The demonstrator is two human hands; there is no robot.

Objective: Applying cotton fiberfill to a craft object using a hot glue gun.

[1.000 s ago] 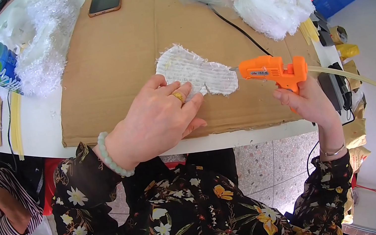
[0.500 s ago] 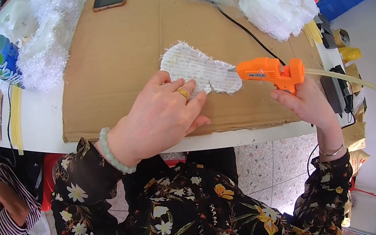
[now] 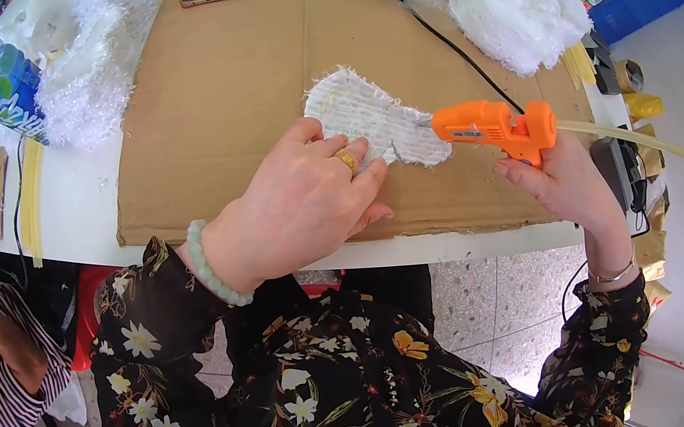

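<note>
On the cardboard (image 3: 221, 97) over the counter (image 3: 90, 185), a ragged white piece (image 3: 360, 105) lies under the left hand (image 3: 294, 199), its grip apart; the right hand's (image 3: 573, 184) is clamped round an orange glue gun (image 3: 477, 124), nozzle (image 3: 426, 123) at the piece's right end.

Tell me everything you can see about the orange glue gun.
The glue gun is bright orange, apparently plastic, with a small greyish label on its side and a rounded back end. Its narrow tip points left, at the right end of the white, frayed-edged piece; whether they touch is hard to tell. A long, pale, translucent stick runs out of its back and curves down to the right. The right hand grips the handle, hiding its lower part.
</note>
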